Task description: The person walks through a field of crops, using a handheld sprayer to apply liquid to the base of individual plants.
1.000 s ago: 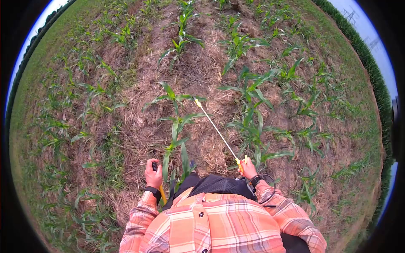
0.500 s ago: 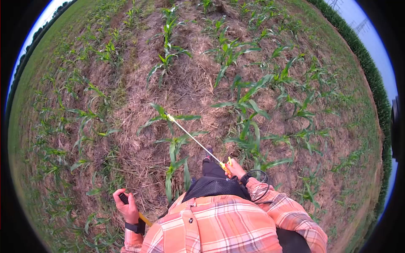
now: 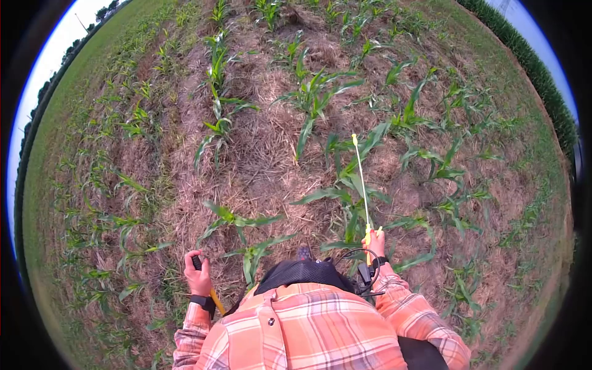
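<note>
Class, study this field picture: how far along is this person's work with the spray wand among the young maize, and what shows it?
Done: this cannot be told, as no plant looks visibly wet or marked. In hand: the right hand points the yellow spray wand over a maize plant, while the left hand grips the pump handle. Left: maize rows stretch far ahead.
</note>
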{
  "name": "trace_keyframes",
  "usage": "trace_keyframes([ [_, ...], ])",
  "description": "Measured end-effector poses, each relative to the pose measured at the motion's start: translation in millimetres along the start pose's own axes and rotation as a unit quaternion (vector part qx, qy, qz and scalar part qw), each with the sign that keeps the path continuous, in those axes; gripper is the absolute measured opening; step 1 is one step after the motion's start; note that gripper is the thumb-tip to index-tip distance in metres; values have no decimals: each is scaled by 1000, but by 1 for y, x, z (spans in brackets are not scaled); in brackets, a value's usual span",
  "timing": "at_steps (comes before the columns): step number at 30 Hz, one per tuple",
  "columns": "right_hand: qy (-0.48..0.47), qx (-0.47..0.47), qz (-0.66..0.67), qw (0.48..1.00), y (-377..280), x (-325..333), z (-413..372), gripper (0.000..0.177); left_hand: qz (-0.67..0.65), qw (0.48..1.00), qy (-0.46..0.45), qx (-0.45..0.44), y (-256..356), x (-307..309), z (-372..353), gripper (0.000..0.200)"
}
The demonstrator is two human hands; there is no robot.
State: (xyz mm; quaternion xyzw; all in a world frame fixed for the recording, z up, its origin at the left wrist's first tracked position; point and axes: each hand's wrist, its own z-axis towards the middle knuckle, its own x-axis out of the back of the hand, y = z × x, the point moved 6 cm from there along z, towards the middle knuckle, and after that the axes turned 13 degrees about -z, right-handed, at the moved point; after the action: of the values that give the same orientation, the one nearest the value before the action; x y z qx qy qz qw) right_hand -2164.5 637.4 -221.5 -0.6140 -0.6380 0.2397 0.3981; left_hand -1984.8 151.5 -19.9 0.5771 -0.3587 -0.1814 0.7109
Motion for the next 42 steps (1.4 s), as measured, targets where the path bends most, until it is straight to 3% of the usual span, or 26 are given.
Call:
trace_keyframes([
  [2, 38, -12, -2, 999, -10, 17, 16, 21, 42, 995, 9, -93, 12, 1, 13, 21],
  [6, 110, 21, 21, 993, -29, 41, 38, 24, -44, 998, 50, -21, 79, 26, 13, 21],
  [8, 120, 3, 49, 992, -32, 45, 48, 25, -40, 995, 70, -64, 102, 42, 14, 21],
  [10, 138, -1, 55, 989, -34, 43, 56, 24, -45, 994, 78, -55, 95, 43, 29, 22],
  [12, 142, -13, 34, 989, -49, 27, 62, 23, 37, 997, 59, -27, 62, 25, 60, 23],
  [14, 114, 5, 3, 993, -60, 5, 71, 22, 2, 999, 14, 39, 21, -10, 94, 23],
  [16, 87, 8, -4, 996, -85, -30, 68, 22, 12, 999, -22, -21, 2, -41, 130, 21],
  [18, 72, 29, -53, 996, -98, -64, 78, 21, -14, 999, -39, -15, -9, -56, 160, 19],
  [23, -34, 24, -130, 991, -133, -169, 97, 18, -19, 999, -30, 31, -45, -47, 224, 17],
  [26, -106, 35, -191, 975, -165, -234, 97, 17, 10, 1000, -20, -10, -53, -43, 259, 17],
  [29, -189, 40, -246, 950, -188, -292, 94, 17, -40, 997, -11, 58, -73, -33, 284, 17],
  [32, -271, 50, -306, 911, -212, -342, 81, 20, -68, 998, 4, 11, -36, -24, 304, 19],
  [34, -330, 60, -321, 886, -222, -367, 77, 20, -65, 998, 19, 3, -31, 3, 309, 19],
  [38, -396, 66, -314, 860, -226, -398, 87, 17, -137, 987, 86, 21, 35, 57, 309, 20],
  [42, -390, 38, -323, 861, -232, -412, 108, 17, -81, 992, 92, 39, 6, 41, 337, 20],
])
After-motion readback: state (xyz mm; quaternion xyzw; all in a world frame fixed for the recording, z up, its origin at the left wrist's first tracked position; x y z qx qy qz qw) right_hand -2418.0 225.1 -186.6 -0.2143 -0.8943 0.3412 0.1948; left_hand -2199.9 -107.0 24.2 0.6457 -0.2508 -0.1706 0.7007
